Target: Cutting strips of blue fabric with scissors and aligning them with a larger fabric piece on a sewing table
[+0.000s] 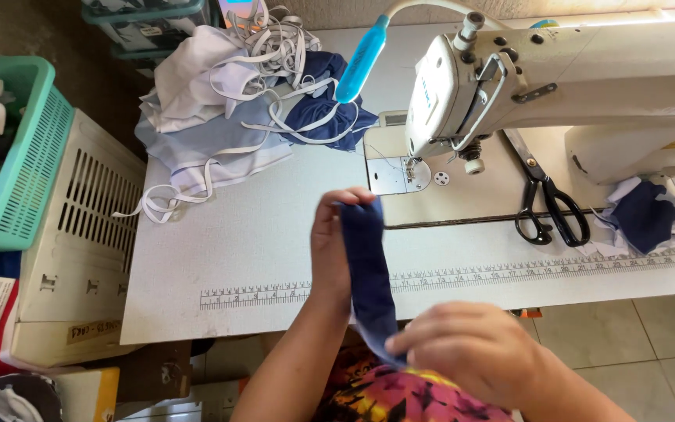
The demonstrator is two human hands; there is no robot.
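Note:
A narrow navy blue fabric strip [369, 273] is stretched between both hands in front of the table edge. My left hand [331, 248] pinches its upper end, raised over the white sewing table [236, 242]. My right hand [470, 348] grips its lower end, close to my lap. A white sewing machine [509, 86] stands just beyond, its needle area [412, 168] a short way past my left hand.
Black scissors [544, 203] lie to the right of the needle plate. A pile of white, light blue and navy fabric with white elastic bands [228, 101] fills the table's back left. More navy pieces [650, 215] sit at right. A teal basket [21, 156] stands at far left.

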